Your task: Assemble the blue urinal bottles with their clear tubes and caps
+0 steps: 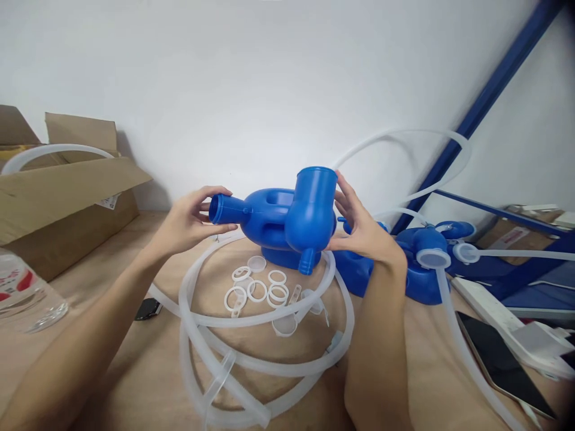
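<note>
A blue plastic bottle [269, 218] is held up between my two hands, above the table. My left hand [191, 218] grips its narrow open neck at the left, thumb below and fingers above. Around the wide upright spout at the right, my right hand [357, 224] is curled, its fingers partly hidden behind the blue plastic. A small ribbed nozzle points down from that end. Below lie several white rings and caps [257, 291], inside a coil of translucent hose [269, 365].
At the left are an open cardboard box [72, 221] and a clear plastic bag [27, 293]. More blue bottles [422, 287] with hoses stand at the right, near a phone [503, 359] and a power strip [494, 311]. A black watch-like object [148, 308] lies left of the coil.
</note>
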Demonstrator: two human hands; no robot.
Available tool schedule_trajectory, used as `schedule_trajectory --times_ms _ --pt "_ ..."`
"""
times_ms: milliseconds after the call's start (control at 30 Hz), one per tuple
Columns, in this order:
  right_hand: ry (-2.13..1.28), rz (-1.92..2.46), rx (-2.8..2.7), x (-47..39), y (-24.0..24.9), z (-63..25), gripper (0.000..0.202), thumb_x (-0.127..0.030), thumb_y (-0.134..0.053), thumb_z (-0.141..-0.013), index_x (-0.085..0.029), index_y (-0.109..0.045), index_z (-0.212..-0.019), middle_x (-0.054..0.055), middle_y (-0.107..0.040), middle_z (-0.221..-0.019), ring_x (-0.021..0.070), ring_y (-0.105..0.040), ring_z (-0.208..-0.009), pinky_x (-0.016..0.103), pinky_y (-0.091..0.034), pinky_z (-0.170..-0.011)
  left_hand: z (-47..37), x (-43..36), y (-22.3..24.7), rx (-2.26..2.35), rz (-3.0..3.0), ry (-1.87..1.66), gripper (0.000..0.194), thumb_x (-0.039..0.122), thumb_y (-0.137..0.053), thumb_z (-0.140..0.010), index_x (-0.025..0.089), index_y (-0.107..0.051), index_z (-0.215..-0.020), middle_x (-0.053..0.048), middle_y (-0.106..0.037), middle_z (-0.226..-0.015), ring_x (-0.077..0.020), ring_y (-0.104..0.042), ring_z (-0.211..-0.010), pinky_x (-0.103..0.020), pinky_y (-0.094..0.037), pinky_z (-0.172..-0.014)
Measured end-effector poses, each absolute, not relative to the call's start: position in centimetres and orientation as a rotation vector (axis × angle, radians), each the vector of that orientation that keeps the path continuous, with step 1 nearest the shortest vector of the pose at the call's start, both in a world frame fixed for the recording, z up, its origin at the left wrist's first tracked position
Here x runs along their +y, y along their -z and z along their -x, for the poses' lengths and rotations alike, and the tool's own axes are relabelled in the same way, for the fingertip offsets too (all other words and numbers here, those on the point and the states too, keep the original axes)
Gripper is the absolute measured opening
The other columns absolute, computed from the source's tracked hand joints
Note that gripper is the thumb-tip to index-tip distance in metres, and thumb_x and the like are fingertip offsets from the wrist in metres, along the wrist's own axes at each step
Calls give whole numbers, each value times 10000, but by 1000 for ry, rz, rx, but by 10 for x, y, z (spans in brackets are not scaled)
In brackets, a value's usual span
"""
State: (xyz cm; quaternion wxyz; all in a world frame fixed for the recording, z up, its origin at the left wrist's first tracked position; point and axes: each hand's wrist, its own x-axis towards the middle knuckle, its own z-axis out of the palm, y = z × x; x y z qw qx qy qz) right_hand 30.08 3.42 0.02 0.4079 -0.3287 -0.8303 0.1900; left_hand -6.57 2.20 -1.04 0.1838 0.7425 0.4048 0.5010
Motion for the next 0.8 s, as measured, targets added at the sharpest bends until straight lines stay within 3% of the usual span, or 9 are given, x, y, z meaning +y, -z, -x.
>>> schedule_trajectory --times_ms 67,133,233,333,467,567,667,733,800 --pt "-493 787 -2110 34 -2 -282 1478 -618 -960 -567 -413 -14 -1683 29 -253 -1746 367 -242 -1609 593 -259 -1296 72 16 3 1185 -2096 -1453 686 412 -975 -617 221 -680 -1206 -46 -710 -1098 -196 -674 -866 -238 -570 -728" --pt "-493 754 -2140 37 -2 -264 1452 -607 -948 -602 -387 -12 -1689 33 -220 -1757 366 -233 -1611 575 -257 -1303 80 13 -2 1187 -2089 -1499 669 375 -980 -629 227 -690 -1214 -10 -714 -1077 -170 -662 -846 -222 -556 -759" --pt "-443 728 -2197 44 0 -250 1214 -573 -908 -699 -350 -224 -1677 34 -263 -1746 354 -219 -1617 566 -202 -1322 100 11 -9 1231 -2071 -1556 662 332 -974 -660 228 -690 -1249 25 -718 -1089 -167 -654 -903 -224 -545 -844" --pt "-431 727 -2275 48 3 -250 894 -549 -844 -799 -386 -448 -1584 11 -374 -1702 318 -253 -1611 560 -211 -1322 126 11 -16 1414 -2030 -1620 678 356 -969 -671 243 -690 -1278 39 -720 -1095 -188 -654 -962 -271 -535 -934" --pt "-469 870 -2280 46 4 -265 716 -554 -795 -850 -423 -545 -1508 -6 -445 -1662 309 -298 -1595 583 -257 -1304 171 20 -15 1811 -1914 -1709 651 386 -958 -663 270 -695 -1248 57 -689 -1074 -195 -627 -959 -317 -500 -971" --pt "-476 1012 -2218 48 8 -281 708 -590 -790 -839 -406 -573 -1487 5 -473 -1642 325 -351 -1571 578 -270 -1305 210 36 5 2000 -1864 -1764 533 365 -942 -646 270 -695 -1109 71 -632 -895 -211 -551 -946 -316 -450 -960" --pt "-459 1184 -2180 60 19 -301 771 -642 -796 -803 -391 -566 -1495 31 -485 -1633 366 -384 -1549 600 -292 -1291 246 55 33 1894 -1808 -1992 403 343 -933 -617 261 -655 -897 39 -502 -729 -269 -519 -1012 -345 -414 -993" --pt "-471 1368 -2181 71 30 -315 945 -696 -815 -744 -369 -481 -1565 67 -428 -1670 421 -344 -1559 652 -299 -1266 261 66 48 2024 -1656 -1962 418 352 -914 -612 253 -646 -917 21 -526 -769 -326 -530 -1119 -425 -392 -1093" --pt "-534 1598 -2172 83 40 -325 1152 -735 -812 -712 -315 -306 -1659 114 -335 -1715 444 -297 -1572 643 -305 -1261 268 73 57 2348 -1431 -1771 521 359 -887 -614 217 -658 -1059 -19 -648 -964 -382 -544 -1216 -520 -391 -1150"
